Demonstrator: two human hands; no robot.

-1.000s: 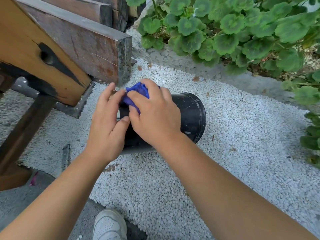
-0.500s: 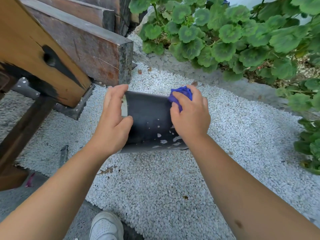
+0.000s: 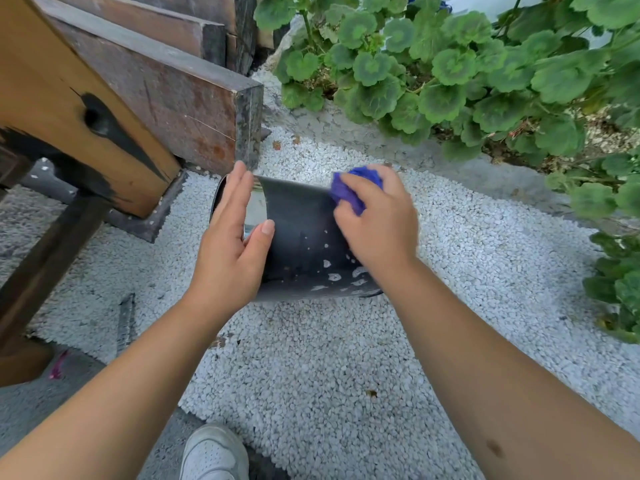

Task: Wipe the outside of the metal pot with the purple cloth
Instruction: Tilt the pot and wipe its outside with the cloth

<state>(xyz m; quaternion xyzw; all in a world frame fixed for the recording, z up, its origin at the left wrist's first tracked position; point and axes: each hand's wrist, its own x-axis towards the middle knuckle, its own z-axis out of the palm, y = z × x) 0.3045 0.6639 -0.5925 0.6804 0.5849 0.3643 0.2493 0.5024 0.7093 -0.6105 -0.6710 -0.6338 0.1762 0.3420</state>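
A dark metal pot [image 3: 301, 233] lies on its side on white gravel, its shiny wall reflecting pebbles near the lower right. My left hand [image 3: 232, 244] rests against the pot's left end, fingers nearly straight and thumb pressed on the wall. My right hand [image 3: 377, 220] grips a bunched purple cloth [image 3: 353, 188] and presses it against the upper right part of the pot's wall. The pot's right end is hidden behind my right hand.
Heavy wooden beams [image 3: 156, 84] rise just left of and behind the pot, on a dark post [image 3: 45, 268]. Green leafy plants [image 3: 467, 74] fill the back and right side behind a concrete edge [image 3: 485, 171]. My white shoe [image 3: 214, 452] stands at the bottom, beside the gravel [image 3: 329, 368].
My right hand with the cloth slid from the pot's left end, beside my left hand, to its right end. The left hand stayed at the left end.
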